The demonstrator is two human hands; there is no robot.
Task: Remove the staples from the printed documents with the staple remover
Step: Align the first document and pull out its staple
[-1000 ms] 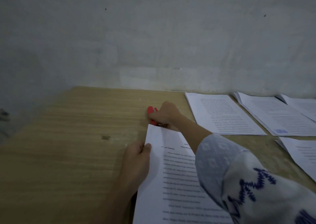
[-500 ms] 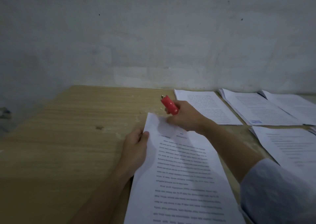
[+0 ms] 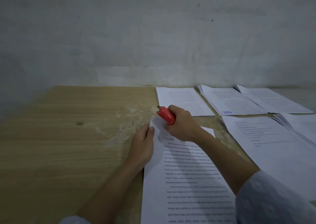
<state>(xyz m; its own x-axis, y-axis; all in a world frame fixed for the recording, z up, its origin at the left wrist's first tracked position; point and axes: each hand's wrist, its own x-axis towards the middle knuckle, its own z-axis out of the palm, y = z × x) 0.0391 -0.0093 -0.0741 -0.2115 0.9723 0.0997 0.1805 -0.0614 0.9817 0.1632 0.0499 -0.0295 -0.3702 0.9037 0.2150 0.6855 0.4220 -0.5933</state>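
Observation:
A printed document (image 3: 186,175) lies on the wooden table (image 3: 65,146) in front of me. My left hand (image 3: 142,147) rests on its left edge near the top, thumb on the paper. My right hand (image 3: 182,123) grips the red staple remover (image 3: 166,115), whose metal tip points up and left just above the page's top left corner. I cannot make out a staple.
Several other printed documents lie to the right: one (image 3: 183,101) at the back by the wall, two more (image 3: 230,101) (image 3: 273,100) beside it, and others (image 3: 266,138) nearer on the right. A grey wall (image 3: 153,35) closes the table's far side.
My right hand has pulled back from beyond the page's top corner and turned the staple remover tip upward. The left hand stays on the page's left edge.

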